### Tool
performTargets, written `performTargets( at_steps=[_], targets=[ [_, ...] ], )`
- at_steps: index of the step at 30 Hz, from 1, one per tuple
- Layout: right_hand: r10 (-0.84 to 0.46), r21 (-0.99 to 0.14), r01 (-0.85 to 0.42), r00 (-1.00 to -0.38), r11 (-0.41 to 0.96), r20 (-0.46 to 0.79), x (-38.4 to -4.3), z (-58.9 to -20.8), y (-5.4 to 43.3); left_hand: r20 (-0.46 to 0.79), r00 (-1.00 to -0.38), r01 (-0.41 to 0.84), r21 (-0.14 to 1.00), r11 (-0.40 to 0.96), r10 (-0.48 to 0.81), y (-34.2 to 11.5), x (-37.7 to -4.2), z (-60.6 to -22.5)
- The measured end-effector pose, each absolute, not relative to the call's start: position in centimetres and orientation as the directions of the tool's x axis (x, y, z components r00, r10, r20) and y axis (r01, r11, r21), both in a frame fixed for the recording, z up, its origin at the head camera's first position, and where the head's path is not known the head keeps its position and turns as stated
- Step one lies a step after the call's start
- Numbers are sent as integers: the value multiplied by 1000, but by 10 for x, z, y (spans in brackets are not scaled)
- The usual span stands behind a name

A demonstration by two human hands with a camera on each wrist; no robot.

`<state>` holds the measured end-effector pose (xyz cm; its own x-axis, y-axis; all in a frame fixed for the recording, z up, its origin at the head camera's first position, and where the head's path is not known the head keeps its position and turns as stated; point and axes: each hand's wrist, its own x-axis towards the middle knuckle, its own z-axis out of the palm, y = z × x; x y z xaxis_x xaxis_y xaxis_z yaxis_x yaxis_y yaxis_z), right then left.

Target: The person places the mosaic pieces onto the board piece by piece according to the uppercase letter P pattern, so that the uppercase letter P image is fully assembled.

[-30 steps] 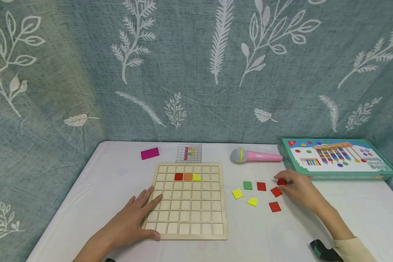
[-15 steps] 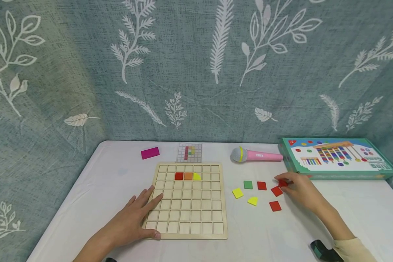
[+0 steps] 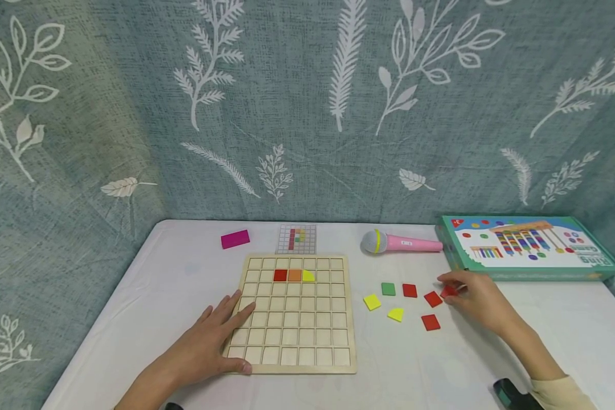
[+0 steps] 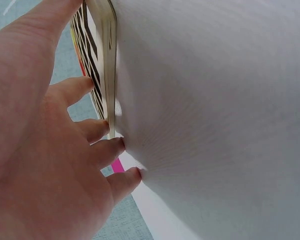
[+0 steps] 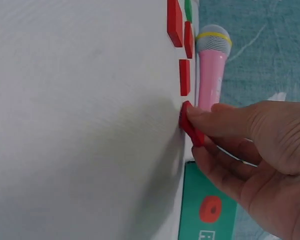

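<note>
A wooden grid board (image 3: 282, 322) lies on the white table, with a red square tile (image 3: 280, 275), an orange tile (image 3: 294, 275) and a yellow quarter-round tile (image 3: 308, 276) side by side in its second row. My left hand (image 3: 205, 339) rests with spread fingers on the board's left edge. To the right, my right hand (image 3: 479, 302) pinches a red tile (image 5: 191, 125) between thumb and fingers, tilted at the table surface. Beside it lie more red tiles (image 3: 433, 299), a green tile (image 3: 388, 289), a yellow square tile (image 3: 372, 302) and a loose yellow quarter-round tile (image 3: 396, 314).
Behind the board lies a small pattern card (image 3: 302, 240) with a coloured grid. A magenta block (image 3: 234, 239) is to its left. A pink toy microphone (image 3: 410, 244) and a green toy box (image 3: 533, 250) stand at the back right, before a leaf-print curtain (image 3: 307, 114).
My right hand has shifted slightly right and toward me, and the red tile in its fingers has moved with it. The left hand has stayed on the board.
</note>
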<state>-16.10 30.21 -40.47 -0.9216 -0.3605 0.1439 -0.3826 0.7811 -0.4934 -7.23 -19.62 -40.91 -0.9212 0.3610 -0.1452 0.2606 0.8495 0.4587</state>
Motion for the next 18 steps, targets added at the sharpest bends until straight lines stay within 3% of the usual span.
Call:
performTargets(
  at_steps=[18],
  targets=[
    [-425, -490, -438, -893, 754, 144, -164, -385, 292, -136, -922, 263, 465, 845, 362, -197, -72, -410]
  ],
)
